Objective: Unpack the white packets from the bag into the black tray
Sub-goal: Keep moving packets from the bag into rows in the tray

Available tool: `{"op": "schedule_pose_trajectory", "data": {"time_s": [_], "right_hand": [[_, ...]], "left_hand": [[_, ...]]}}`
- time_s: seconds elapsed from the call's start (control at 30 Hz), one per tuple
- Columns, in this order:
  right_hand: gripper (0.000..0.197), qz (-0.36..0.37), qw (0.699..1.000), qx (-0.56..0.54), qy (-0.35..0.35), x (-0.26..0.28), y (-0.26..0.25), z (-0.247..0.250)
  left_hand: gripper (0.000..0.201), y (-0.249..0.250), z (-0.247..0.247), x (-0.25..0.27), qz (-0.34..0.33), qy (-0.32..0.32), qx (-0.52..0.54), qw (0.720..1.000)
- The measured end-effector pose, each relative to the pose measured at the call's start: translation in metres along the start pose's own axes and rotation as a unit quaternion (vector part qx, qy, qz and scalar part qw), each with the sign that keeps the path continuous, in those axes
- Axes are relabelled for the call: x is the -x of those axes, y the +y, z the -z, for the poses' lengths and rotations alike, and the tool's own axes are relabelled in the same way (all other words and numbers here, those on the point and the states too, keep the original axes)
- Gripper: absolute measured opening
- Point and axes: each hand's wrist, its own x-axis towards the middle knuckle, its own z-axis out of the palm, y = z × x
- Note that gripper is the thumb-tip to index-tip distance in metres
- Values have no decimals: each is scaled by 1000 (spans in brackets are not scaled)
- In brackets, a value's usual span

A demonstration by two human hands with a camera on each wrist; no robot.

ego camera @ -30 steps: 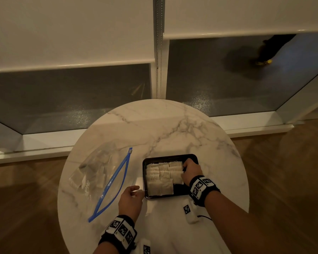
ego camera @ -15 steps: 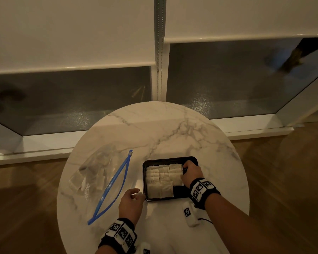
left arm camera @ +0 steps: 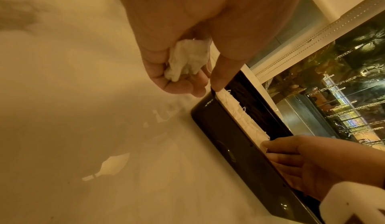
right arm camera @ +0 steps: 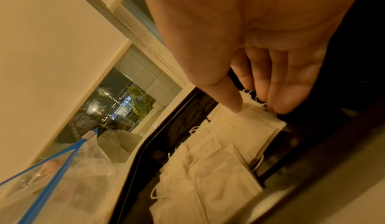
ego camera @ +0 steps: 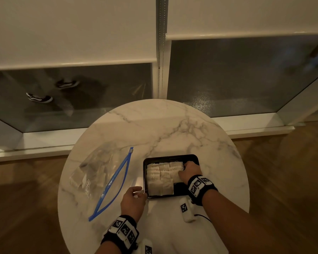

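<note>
A black tray (ego camera: 171,156) sits on the round marble table (ego camera: 154,129), packed with several white packets (ego camera: 161,178). My right hand (ego camera: 184,168) is inside the tray at its right side. In the right wrist view its thumb and fingertips (right arm camera: 279,102) pinch the far end of a white packet (right arm camera: 256,128) in the back right stack. My left hand (ego camera: 138,193) rests at the tray's near left corner, fingers curled round a crumpled white packet (left arm camera: 185,59). The clear bag (ego camera: 97,171) with a blue zip lies open to the left with several packets inside.
A white tagged device (ego camera: 186,209) with a cable lies on the table near my right forearm. Behind the table are windows with lowered blinds and a bead chain (ego camera: 161,52). Wooden floor (ego camera: 283,180) surrounds the table.
Both hands stay almost where they were, the right in the tray and the left at its corner. Only the head view has shifted slightly.
</note>
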Motion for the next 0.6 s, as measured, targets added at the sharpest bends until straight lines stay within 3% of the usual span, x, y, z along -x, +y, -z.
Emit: {"op": "schedule_pose_trajectory", "data": {"time_s": [0.33, 0.6], "right_hand": [[23, -18, 999, -17, -30, 2, -10, 1], [30, 18, 1000, -16, 6, 16, -6, 10]], "left_hand": [[17, 2, 1, 3, -2, -1, -5, 1000], [16, 5, 8, 11, -5, 2, 20, 1000]]}}
